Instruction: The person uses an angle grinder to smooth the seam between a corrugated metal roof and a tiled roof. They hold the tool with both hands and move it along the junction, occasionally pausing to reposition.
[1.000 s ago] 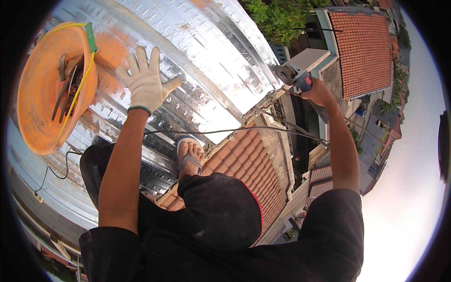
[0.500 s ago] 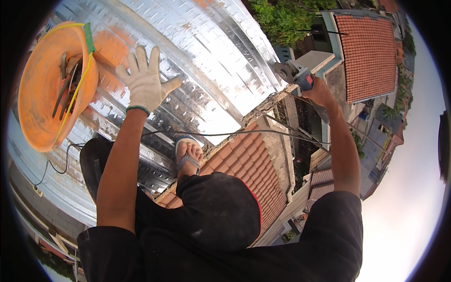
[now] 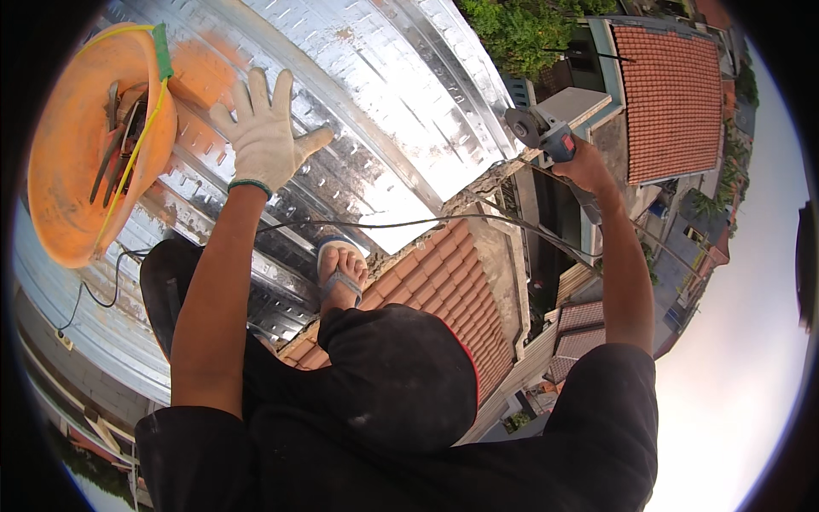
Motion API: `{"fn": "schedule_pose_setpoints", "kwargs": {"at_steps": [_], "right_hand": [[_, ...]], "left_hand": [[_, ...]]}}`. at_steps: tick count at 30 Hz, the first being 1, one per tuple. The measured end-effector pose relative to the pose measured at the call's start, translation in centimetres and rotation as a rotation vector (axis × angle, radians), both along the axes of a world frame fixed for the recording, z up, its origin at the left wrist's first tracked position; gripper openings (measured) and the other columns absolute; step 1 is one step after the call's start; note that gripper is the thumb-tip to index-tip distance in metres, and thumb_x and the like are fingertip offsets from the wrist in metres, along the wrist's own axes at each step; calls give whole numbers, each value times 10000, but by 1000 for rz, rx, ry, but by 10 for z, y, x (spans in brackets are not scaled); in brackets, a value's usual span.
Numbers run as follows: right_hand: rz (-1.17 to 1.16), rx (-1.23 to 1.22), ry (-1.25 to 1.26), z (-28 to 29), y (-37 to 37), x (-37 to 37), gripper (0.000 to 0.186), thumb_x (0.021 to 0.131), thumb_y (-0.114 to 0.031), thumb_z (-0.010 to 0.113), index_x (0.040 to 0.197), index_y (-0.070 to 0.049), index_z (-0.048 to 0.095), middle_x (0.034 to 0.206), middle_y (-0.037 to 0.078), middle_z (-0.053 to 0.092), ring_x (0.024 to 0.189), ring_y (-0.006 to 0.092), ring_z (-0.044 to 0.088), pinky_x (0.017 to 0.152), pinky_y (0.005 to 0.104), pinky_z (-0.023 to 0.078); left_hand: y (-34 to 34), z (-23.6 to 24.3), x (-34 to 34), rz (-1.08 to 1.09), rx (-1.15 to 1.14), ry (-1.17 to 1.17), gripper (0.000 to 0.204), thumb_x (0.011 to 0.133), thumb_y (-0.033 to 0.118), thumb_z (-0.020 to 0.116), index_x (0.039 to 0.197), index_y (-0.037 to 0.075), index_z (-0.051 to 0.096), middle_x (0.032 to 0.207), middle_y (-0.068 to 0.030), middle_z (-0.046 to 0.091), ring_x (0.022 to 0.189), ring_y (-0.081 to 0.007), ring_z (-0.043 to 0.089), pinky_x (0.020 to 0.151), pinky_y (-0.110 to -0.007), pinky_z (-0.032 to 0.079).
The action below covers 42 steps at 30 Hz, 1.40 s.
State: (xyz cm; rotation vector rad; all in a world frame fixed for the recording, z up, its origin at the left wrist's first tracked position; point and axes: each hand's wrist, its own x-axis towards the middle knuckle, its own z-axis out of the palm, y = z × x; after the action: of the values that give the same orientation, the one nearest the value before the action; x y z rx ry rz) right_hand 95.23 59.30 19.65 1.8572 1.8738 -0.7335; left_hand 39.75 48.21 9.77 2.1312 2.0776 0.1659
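Observation:
My left hand, in a white knit glove with a green cuff, lies with its fingers spread on the ribbed metal sheet. My bare right hand is wrapped round the body of an angle grinder, whose dark disc points toward the sheet's right end. The grinder is at the far right corner of the sheet, by its rough edge; whether the disc touches anything, I cannot tell. From the grinder's side a black cord runs left across the sheet, in front of my left hand.
An orange basin with a yellow and green handle stands at the left, holding several tools. My sandalled foot rests near the sheet's broken edge. Beyond that edge are tiled roofs, a drop and a tree.
The view has shifted slightly. The grinder sits a little farther right and higher in the picture, its disc now facing more openly; my left hand remains spread on the sheet.

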Motion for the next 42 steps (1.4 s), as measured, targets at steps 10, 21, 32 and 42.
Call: {"fn": "schedule_pose_setpoints", "kwargs": {"at_steps": [10,21,32,42], "right_hand": [[2,-12,-7,3,-3,-11,759,701,-275,861,1346,76,670,1203,294,767,1154,448,741,985,476,578],[-14,-66,-48,12,-4,-15,719,710,-249,866,1320,75,667,1141,299,775,1100,472,744,948,497,579],[94,35,-24,6,1,-10,696,716,-231,864,1331,33,673,1138,292,777,1105,481,744,946,501,582],[19,-29,13,8,15,-36,678,734,-224,825,1318,83,671,1096,265,782,1049,392,774,943,451,585]], "left_hand": [[2,7,2,17,-58,7,1054,815,720,819,1603,117,463,1665,-273,379,1500,-429,343,1152,-684,221],[2,5,1,22,-44,11,1049,824,727,804,1604,110,469,1693,-281,368,1512,-434,351,1168,-703,220],[0,3,0,12,-1,4,1062,834,748,776,1619,109,453,1648,-258,408,1513,-431,351,1168,-720,218],[-2,0,-2,5,27,-23,1033,850,747,763,1609,107,475,1621,-245,425,1498,-425,355,1155,-717,220]]}}
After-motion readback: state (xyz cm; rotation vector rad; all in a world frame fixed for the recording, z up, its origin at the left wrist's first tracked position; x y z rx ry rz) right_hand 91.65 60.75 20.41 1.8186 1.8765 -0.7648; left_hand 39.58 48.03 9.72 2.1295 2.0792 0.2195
